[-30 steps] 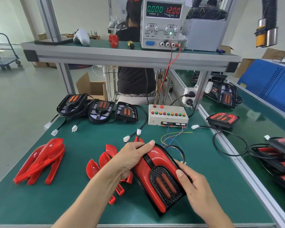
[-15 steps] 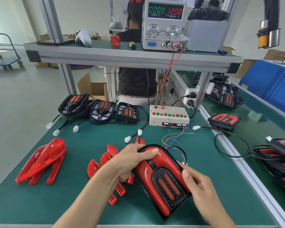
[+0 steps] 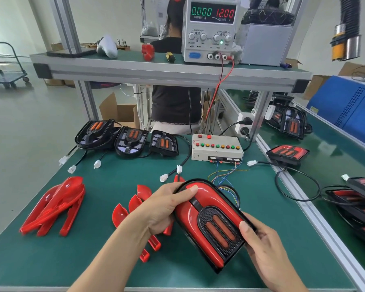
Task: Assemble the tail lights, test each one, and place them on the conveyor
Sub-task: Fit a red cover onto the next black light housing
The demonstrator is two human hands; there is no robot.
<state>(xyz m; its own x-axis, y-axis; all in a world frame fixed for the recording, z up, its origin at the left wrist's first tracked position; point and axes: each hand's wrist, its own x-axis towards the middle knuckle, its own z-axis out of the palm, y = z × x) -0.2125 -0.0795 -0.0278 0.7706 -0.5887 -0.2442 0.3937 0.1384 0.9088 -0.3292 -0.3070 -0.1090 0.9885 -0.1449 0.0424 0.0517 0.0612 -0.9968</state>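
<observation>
One tail light (image 3: 209, 220) held above the green matted surface (image 3: 118, 186), near its front edge, tilted with the rounded end away from the person. Glossy red lens shaped like an arch; black honeycomb-textured insert holding two oblong orange-red reflectors; black rim underneath. Left hand (image 3: 162, 207) grips the rounded end, fingers curled under the side, thumb (image 3: 190, 189) flat on the red lens. Right hand (image 3: 268, 249) holds the lower right corner, thumb on the black insert, fingers wrapped below.

Three uncovered black housings (image 3: 129, 140) in a row at the back, each with two orange strips, black cables and white connectors (image 3: 72, 169) trailing forward. Loose red lens covers (image 3: 53, 205): a nested stack at left, count unclear; several more (image 3: 133, 205) beside the left wrist. One beige test box (image 3: 216, 147) with a row of round coloured buttons, thin coloured wires below. Power supply (image 3: 211, 28) on the shelf reads 0.000 and 12.00. Assembled lights lie on the conveyor (image 3: 333, 157) at right.
</observation>
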